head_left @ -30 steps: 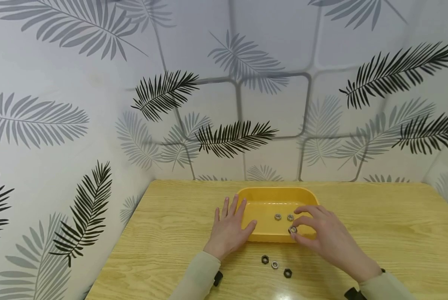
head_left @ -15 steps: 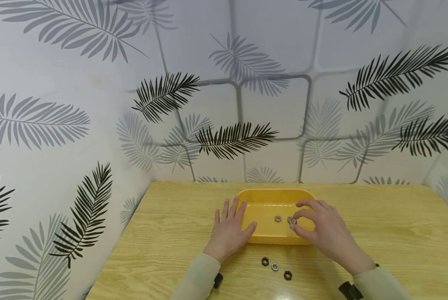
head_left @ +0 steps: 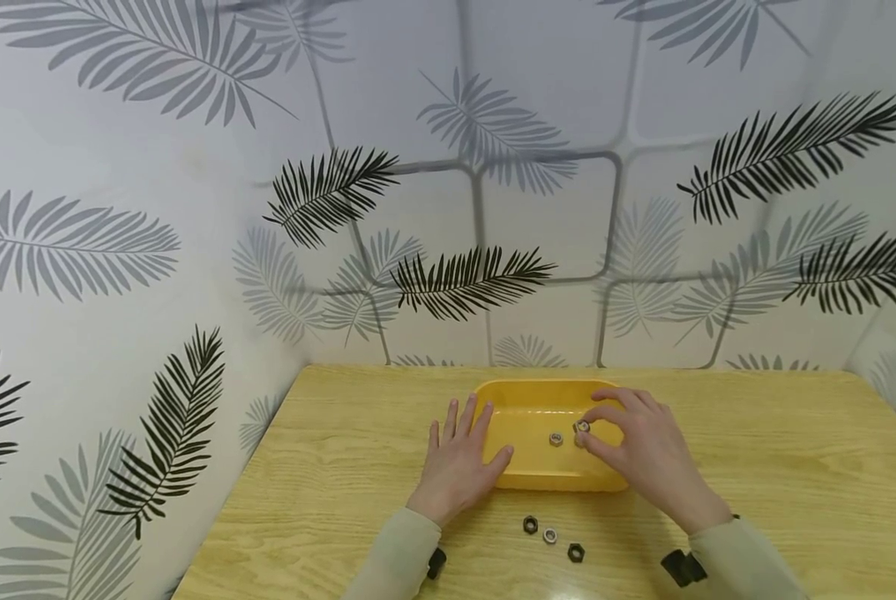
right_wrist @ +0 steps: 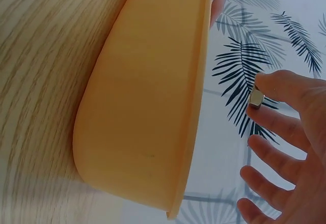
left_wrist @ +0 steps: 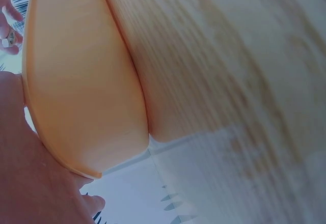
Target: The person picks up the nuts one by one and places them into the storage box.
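Note:
My right hand (head_left: 646, 454) pinches a silver hex nut (head_left: 582, 426) between thumb and index finger, over the right part of a yellow tray (head_left: 545, 482). From the right wrist, this nut (right_wrist: 256, 98) shows above the tray's rim, with the other fingers spread apart. One silver nut (head_left: 556, 439) lies on the tray floor; another is mostly hidden by the pinched nut and thumb. My left hand (head_left: 455, 471) rests on the tray's left rim, fingers straight and thumb over the front corner.
In front of the tray on the wooden table (head_left: 327, 467) lie a black nut (head_left: 530, 524), a silver nut (head_left: 550, 536) and another black nut (head_left: 576, 552). A leaf-patterned wall (head_left: 432, 208) stands directly behind the table.
The right hand has moved away from the tray's front edge toward its back, carrying the pinched nut past the one lying there. The left hand has stayed on the rim.

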`<state>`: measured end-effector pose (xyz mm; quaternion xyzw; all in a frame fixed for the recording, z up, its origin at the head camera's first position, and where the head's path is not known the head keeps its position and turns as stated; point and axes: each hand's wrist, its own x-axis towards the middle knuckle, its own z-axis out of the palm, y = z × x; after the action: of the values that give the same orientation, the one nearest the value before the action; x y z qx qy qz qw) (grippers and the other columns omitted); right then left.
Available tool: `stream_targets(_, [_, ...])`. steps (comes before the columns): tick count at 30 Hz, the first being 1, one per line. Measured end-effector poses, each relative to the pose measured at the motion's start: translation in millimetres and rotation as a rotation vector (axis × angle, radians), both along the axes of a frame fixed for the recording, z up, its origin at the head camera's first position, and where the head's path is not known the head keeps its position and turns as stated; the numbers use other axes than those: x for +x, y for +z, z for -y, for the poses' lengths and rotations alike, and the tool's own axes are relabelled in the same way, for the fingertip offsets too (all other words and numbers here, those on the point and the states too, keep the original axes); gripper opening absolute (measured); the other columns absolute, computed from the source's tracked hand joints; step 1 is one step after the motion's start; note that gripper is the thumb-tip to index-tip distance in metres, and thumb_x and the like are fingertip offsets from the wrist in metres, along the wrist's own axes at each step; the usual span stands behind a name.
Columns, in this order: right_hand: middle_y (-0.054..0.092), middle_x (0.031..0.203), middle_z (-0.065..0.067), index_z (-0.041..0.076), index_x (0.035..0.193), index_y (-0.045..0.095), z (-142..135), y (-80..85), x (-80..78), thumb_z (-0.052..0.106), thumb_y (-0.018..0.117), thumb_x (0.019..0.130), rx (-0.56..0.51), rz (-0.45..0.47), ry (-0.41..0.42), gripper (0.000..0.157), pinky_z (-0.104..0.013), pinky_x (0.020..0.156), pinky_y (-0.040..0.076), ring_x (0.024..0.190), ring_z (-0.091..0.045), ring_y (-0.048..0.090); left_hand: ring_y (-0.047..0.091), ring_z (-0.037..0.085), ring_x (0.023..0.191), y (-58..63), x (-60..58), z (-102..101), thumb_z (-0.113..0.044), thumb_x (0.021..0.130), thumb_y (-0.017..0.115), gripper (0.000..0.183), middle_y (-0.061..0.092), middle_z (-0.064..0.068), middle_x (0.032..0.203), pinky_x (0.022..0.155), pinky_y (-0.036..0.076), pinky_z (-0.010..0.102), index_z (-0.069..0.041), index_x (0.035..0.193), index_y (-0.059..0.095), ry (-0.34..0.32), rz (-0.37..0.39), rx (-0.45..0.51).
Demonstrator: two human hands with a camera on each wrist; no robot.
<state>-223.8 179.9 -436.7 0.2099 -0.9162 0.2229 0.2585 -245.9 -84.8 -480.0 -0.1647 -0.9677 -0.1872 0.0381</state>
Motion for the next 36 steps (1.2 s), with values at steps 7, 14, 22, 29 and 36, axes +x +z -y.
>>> stream_targets(7, [0.063, 0.12, -0.01, 0.016, 0.091, 0.075, 1, -4.8, -9.0, 0.027, 0.083, 0.079, -0.011, 0.002, -0.014, 0.018, -0.059, 0.085, 0.04, 0.11, -0.036, 0.053, 0.003, 0.031, 0.15, -2.2, -0.4, 0, -0.062, 0.099, 0.038, 0.073, 0.011, 0.005, 0.164, 0.114, 0.009, 0.061, -0.021, 0.158, 0.024, -0.001, -0.003, 0.001])
stream_targets(14, [0.063, 0.121, -0.011, 0.016, 0.09, 0.075, 6, -11.4, -18.3, 0.03, 0.081, 0.081, -0.005, 0.03, -0.039, 0.018, -0.061, 0.087, 0.04, 0.112, -0.038, 0.053, 0.002, 0.03, 0.15, -1.7, 0.5, 0, -0.062, 0.099, 0.038, 0.074, 0.01, 0.004, 0.164, 0.114, 0.008, 0.06, -0.022, 0.159, 0.024, -0.002, 0.008, 0.011])
stream_targets(22, [0.063, 0.122, -0.012, 0.016, 0.092, 0.075, 15, -15.5, -26.2, 0.031, 0.079, 0.084, 0.005, 0.088, -0.051, 0.018, -0.061, 0.09, 0.038, 0.113, -0.038, 0.051, 0.001, 0.029, 0.15, -1.7, 0.1, 0, -0.061, 0.098, 0.039, 0.073, 0.011, 0.004, 0.164, 0.114, 0.009, 0.06, -0.021, 0.158, 0.025, 0.007, -0.003, 0.0])
stream_targets(29, [0.063, 0.122, -0.011, 0.015, 0.094, 0.076, 24, -21.3, -33.6, 0.032, 0.079, 0.084, 0.011, 0.107, -0.044, 0.021, -0.063, 0.093, 0.037, 0.116, -0.04, 0.051, 0.002, 0.03, 0.15, -1.3, 0.1, 0, -0.061, 0.099, 0.039, 0.073, 0.011, 0.005, 0.164, 0.114, 0.009, 0.06, -0.021, 0.158, 0.024, 0.005, -0.006, -0.003])
stream_targets(36, [0.063, 0.12, -0.011, 0.016, 0.093, 0.076, 32, -26.4, -37.0, 0.032, 0.081, 0.081, 0.049, 0.106, -0.054, 0.02, -0.06, 0.091, 0.039, 0.112, -0.04, 0.053, 0.001, 0.029, 0.15, -4.1, -1.5, 0, -0.063, 0.098, 0.038, 0.074, 0.01, 0.004, 0.164, 0.114, 0.009, 0.06, -0.022, 0.158, 0.024, 0.011, -0.012, -0.014])
